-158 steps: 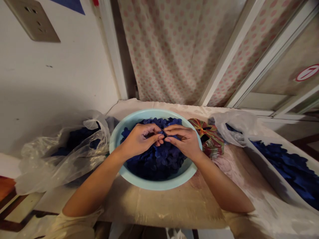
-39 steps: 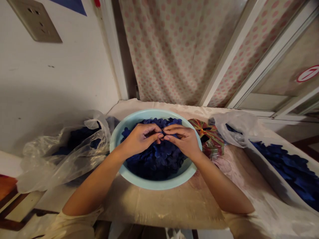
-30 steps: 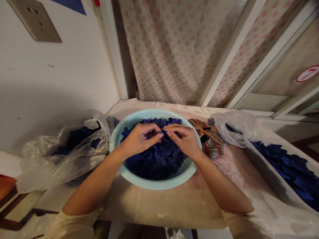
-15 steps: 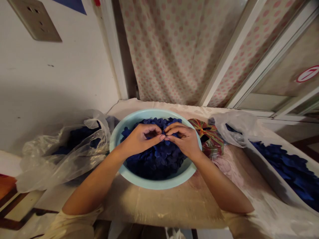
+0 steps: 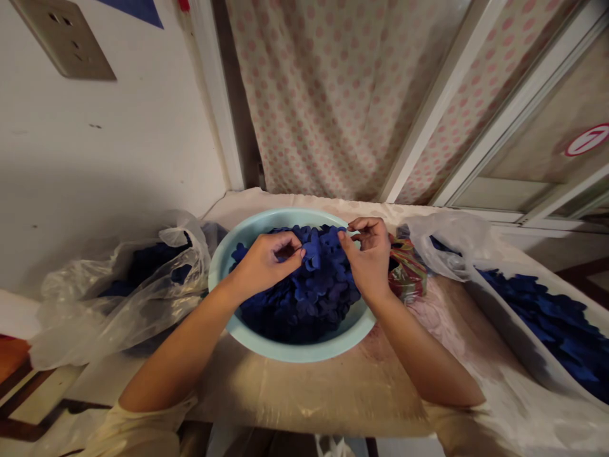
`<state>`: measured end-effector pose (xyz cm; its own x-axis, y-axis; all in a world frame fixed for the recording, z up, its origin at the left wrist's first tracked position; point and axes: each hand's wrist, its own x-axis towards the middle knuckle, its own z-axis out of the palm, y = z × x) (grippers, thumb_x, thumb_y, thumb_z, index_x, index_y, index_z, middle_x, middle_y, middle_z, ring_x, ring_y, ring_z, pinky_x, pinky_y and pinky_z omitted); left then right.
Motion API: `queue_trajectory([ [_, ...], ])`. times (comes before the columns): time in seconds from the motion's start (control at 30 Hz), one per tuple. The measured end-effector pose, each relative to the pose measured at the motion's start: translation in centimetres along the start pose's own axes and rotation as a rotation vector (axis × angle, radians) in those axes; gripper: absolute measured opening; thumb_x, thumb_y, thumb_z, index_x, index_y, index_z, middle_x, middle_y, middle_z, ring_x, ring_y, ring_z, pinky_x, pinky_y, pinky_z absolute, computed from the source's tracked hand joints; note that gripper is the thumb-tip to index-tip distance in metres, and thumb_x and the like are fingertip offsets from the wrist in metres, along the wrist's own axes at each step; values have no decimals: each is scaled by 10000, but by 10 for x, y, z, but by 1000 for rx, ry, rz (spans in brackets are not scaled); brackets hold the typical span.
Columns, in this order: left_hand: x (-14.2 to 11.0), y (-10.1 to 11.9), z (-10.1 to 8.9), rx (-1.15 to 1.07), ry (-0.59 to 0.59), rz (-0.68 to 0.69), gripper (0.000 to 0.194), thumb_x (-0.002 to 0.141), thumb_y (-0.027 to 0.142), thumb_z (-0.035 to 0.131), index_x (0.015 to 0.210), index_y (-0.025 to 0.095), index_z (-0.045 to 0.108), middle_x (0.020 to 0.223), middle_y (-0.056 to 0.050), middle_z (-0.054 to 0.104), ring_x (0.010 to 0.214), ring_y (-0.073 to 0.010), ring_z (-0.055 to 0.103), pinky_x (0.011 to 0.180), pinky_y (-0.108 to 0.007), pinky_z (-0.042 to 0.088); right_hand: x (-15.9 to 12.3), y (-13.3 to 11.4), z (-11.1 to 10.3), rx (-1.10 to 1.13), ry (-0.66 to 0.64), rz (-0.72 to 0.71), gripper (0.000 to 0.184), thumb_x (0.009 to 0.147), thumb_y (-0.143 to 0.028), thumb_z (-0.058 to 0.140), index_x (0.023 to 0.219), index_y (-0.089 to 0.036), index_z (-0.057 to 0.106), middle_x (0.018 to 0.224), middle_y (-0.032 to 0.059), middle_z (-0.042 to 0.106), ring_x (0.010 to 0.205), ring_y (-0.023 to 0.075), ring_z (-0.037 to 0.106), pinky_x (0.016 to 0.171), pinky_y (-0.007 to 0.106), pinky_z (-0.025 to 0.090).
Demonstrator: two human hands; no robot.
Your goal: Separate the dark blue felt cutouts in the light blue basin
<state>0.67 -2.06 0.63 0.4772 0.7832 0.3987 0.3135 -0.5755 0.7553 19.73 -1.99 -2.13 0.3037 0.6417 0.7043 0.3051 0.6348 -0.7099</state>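
Left hand (image 5: 267, 261), frame centre, pinches blue flower (image 5: 312, 249) between thumb and finger, above a pile (image 5: 314, 295) of similar pieces in pale blue basin (image 5: 299, 353). Right hand (image 5: 372, 257), right of centre, at basin's far right rim; thumb and finger close, can't tell if pinching anything. Red bag (image 5: 409, 274) just beside it. Clear bag (image 5: 147, 317), left; white box (image 5: 511, 333), lower right, both holding blue pieces.

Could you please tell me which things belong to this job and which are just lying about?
Seemingly in the job:
blue flower-shaped pieces
blue basin
plastic bag of blue pieces, left
box of blue pieces

Apparently incidental:
red patterned bundle
spotted curtain
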Motion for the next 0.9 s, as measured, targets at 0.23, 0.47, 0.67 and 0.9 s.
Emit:
queue_trajectory([
  [0.23,-1,2,0,-38,-18,20,211,817,323,529,735,133,563,613,20,546,550,-70,485,515,-171,385,-7,-24,2,-8,-505,-188,130,729,-253,677,846,-217,634,875,38,644,849,170,605,793,335,482],
  [0.47,0,7,0,-133,-89,68,183,829,293,532,750,133,575,653,-13,623,602,-92,583,574,-179,459,-4,-18,1,79,-501,-137,50,725,-261,681,761,-228,690,794,26,696,749,151,644,707,313,526],
  [0.67,-1,8,-4,-53,-112,233,135,832,227,537,738,146,591,651,-13,646,588,-90,591,571,-177,456,-6,-20,1,164,-505,-131,110,675,-297,725,688,-214,655,769,27,661,729,146,622,690,309,519],
  [0.9,-1,4,-5,12,-90,348,87,808,196,572,739,153,603,676,-20,660,607,-94,599,586,-183,449,-6,-21,2,260,-581,-27,168,698,-303,709,639,-194,596,807,20,596,765,131,591,726,306,490],
])
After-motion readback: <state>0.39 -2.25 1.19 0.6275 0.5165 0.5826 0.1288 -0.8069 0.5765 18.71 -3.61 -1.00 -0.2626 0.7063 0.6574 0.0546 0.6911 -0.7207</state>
